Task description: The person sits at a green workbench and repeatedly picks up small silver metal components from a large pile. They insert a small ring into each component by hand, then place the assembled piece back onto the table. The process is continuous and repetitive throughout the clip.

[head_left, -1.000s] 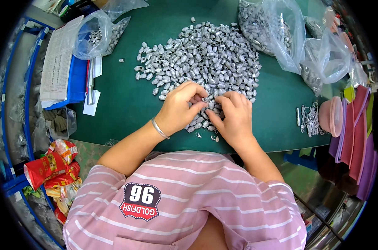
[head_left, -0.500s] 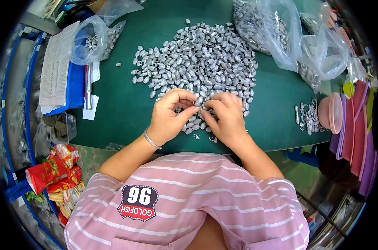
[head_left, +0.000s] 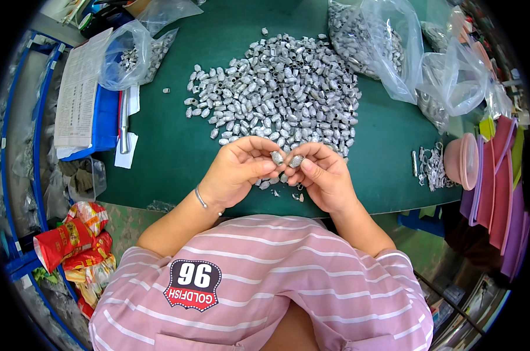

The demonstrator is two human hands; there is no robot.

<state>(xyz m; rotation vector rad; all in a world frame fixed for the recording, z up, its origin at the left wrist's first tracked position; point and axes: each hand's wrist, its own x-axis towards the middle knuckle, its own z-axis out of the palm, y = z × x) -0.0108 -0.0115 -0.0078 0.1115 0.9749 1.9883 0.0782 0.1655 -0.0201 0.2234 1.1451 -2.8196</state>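
- I observe a green worktop (head_left: 159, 131) carrying all the parts noted below, except the two in the hands.
- Across its middle I record a broad pile (head_left: 288, 88) of grey, ribbed metal beads, many showing open ends.
- Beyond the pile's right side stands a clear bag (head_left: 358, 44) holding similar grey pieces.
- At left I note a blue tray (head_left: 106, 120), printed sheets lying over it.
- At right I find a pink tub (head_left: 461, 161) beside a heap of small silver parts (head_left: 433, 167).
- Left hand (head_left: 238, 167): I find its grip clamped on one bead, between thumb and fingers. A bracelet (head_left: 200, 198) circles the wrist.
- Right hand (head_left: 329, 175): I find its grip likewise clamped on one bead.
- The left bead (head_left: 276, 158) and right bead (head_left: 296, 161) sit close side by side, at the pile's near edge.
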